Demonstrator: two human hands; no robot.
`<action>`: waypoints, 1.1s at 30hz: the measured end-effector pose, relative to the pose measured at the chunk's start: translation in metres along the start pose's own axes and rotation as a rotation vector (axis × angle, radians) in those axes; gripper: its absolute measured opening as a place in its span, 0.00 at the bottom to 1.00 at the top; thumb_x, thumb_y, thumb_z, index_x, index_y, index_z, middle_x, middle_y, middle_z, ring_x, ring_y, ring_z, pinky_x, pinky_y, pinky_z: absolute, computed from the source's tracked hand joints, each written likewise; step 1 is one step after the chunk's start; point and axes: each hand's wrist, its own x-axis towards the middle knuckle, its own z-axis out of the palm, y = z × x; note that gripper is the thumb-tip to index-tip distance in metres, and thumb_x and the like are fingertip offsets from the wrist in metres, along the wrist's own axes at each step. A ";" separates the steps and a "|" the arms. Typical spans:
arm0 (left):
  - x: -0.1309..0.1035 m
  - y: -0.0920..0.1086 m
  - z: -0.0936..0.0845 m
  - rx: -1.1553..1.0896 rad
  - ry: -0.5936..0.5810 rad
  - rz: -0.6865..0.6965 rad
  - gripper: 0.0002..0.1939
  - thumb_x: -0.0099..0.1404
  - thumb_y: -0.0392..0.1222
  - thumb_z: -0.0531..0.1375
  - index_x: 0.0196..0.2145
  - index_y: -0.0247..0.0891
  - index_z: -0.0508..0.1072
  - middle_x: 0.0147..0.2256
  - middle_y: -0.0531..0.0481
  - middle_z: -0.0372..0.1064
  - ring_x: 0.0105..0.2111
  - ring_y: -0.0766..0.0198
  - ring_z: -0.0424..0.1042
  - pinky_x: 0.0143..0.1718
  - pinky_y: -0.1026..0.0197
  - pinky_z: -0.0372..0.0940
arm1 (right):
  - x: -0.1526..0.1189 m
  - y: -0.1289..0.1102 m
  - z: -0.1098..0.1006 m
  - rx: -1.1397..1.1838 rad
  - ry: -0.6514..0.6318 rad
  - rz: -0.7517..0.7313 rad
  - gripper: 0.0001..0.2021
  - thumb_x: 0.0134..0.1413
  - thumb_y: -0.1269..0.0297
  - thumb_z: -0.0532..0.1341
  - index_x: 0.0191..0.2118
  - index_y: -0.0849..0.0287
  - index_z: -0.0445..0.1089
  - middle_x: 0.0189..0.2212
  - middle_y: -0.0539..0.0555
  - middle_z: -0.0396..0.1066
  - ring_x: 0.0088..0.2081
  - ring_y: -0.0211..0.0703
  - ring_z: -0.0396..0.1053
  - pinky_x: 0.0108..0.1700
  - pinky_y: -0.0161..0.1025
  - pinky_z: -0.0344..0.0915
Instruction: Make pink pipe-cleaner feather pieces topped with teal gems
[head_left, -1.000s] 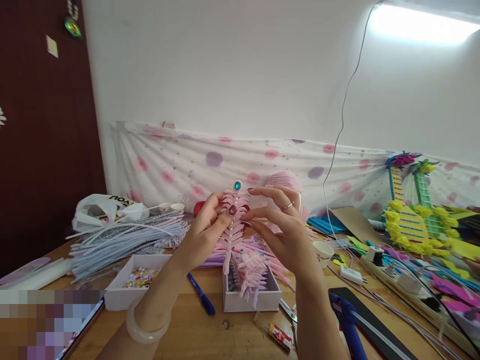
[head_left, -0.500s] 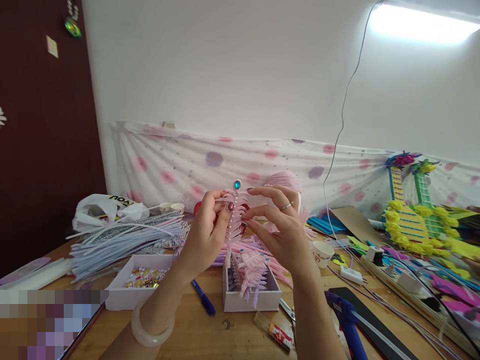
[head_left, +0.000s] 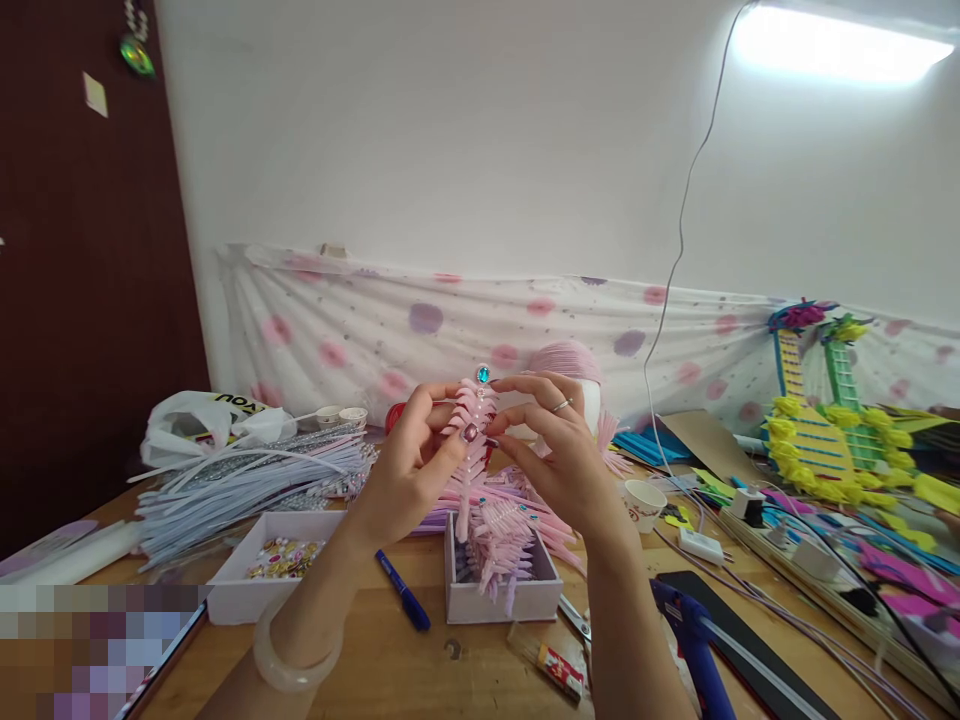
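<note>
A pink feather-shaped piece [head_left: 472, 465] with a row of pearls and a blue gem [head_left: 483, 374] at its top hangs upright between my hands. My left hand [head_left: 420, 455] is closed on it, the thumb pressed on its middle. My right hand [head_left: 551, 440] pinches its right edge with thumb and fingers. Below it, a white box [head_left: 502, 603] holds similar pink pieces [head_left: 499, 540] with blue gems.
Left: a white tray [head_left: 240, 590] of gold and white beads, pale pipe cleaners [head_left: 247, 490], a plastic bag [head_left: 195, 425]. Front: a blue pen [head_left: 403, 592], a glue tube [head_left: 559, 672]. Right: a blue glue gun [head_left: 694, 640], a paper cup [head_left: 643, 503], a power strip [head_left: 817, 595].
The pink piece has shifted slightly right and turned a little. My left hand has moved right with it, and the fingers of both hands are closer together.
</note>
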 end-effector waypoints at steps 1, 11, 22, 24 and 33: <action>0.000 0.002 0.000 -0.036 -0.006 -0.006 0.15 0.67 0.39 0.57 0.51 0.41 0.61 0.47 0.45 0.74 0.43 0.63 0.74 0.43 0.62 0.66 | 0.000 0.001 -0.001 0.002 0.004 -0.001 0.05 0.59 0.72 0.62 0.35 0.53 0.70 0.51 0.52 0.69 0.55 0.50 0.58 0.58 0.52 0.59; 0.000 0.002 0.002 -0.112 -0.010 0.000 0.16 0.67 0.40 0.58 0.51 0.40 0.61 0.46 0.45 0.74 0.44 0.63 0.74 0.44 0.62 0.67 | 0.000 -0.007 -0.006 0.015 0.032 -0.027 0.04 0.57 0.70 0.64 0.33 0.52 0.72 0.52 0.51 0.69 0.55 0.51 0.59 0.57 0.54 0.58; 0.002 -0.003 0.001 -0.106 0.022 0.047 0.16 0.67 0.41 0.59 0.50 0.40 0.62 0.46 0.45 0.74 0.44 0.62 0.74 0.44 0.61 0.67 | 0.001 -0.003 -0.002 -0.040 0.099 -0.040 0.05 0.59 0.70 0.62 0.34 0.51 0.71 0.48 0.51 0.72 0.52 0.51 0.62 0.55 0.54 0.60; 0.003 -0.004 0.002 -0.107 0.051 0.056 0.16 0.67 0.41 0.59 0.50 0.40 0.62 0.45 0.45 0.74 0.44 0.62 0.74 0.43 0.62 0.67 | 0.001 -0.004 -0.001 -0.060 0.133 -0.054 0.05 0.59 0.70 0.62 0.34 0.52 0.71 0.48 0.52 0.72 0.52 0.51 0.61 0.55 0.54 0.59; 0.001 -0.008 0.013 -0.032 0.256 0.118 0.15 0.68 0.41 0.58 0.50 0.41 0.60 0.47 0.45 0.73 0.44 0.63 0.73 0.44 0.61 0.68 | 0.001 -0.005 0.010 -0.149 0.299 -0.056 0.04 0.57 0.67 0.64 0.32 0.50 0.73 0.49 0.50 0.71 0.56 0.53 0.59 0.58 0.55 0.57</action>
